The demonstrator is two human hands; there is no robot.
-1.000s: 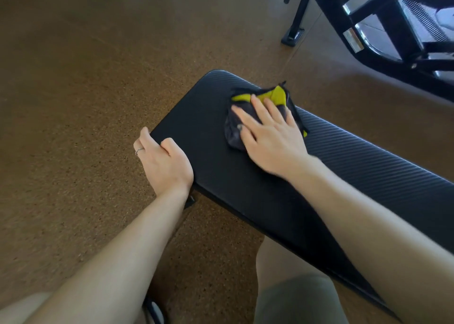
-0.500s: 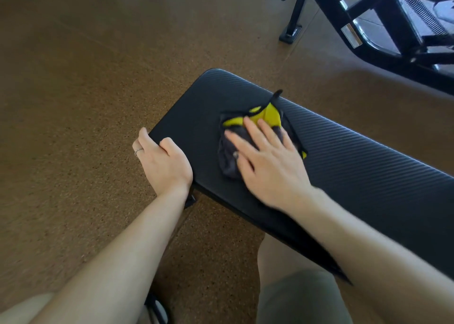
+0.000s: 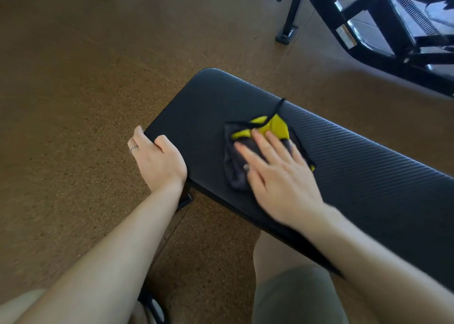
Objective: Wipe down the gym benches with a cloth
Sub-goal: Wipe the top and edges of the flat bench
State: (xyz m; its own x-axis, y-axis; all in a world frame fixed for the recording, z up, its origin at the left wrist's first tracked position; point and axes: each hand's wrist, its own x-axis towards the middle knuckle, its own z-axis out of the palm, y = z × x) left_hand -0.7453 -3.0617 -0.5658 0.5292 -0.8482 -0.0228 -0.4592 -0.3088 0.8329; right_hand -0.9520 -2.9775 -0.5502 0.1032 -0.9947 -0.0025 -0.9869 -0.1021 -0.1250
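We have the cloth (image 3: 258,149) under our right hand (image 3: 280,176), fingers straight and spread, palm flat, pressing it onto the bench (image 3: 368,171). The cloth is a bunched grey and yellow wad with black trim, sitting on the pad a little in from the left end, roughly midway between the near and far edges. Most of it shows beyond and to the left of our fingertips; the rest is hidden beneath the palm.

Our left hand (image 3: 157,159) grips the near-left corner of the bench, thumb on top of the pad and fingers curled over the edge, which we judge is there to steady us.

The bench runs with its long axis from the rounded end at far left down to the near right, where it leaves the frame. The ribbing in the pad runs the same way. The cloth has no clear long axis of its own, though one thin black strand points away toward the far edge.

What matters for the next stroke: a short stretch of pad lies to the left of the cloth, and the long stretch lies to the right of our right hand, along that axis. The right hand is on the cloth, so it does the wiping; we would sweep rightward.

A black machine frame (image 3: 383,28) stands on the brown floor (image 3: 73,77), far right and well apart.
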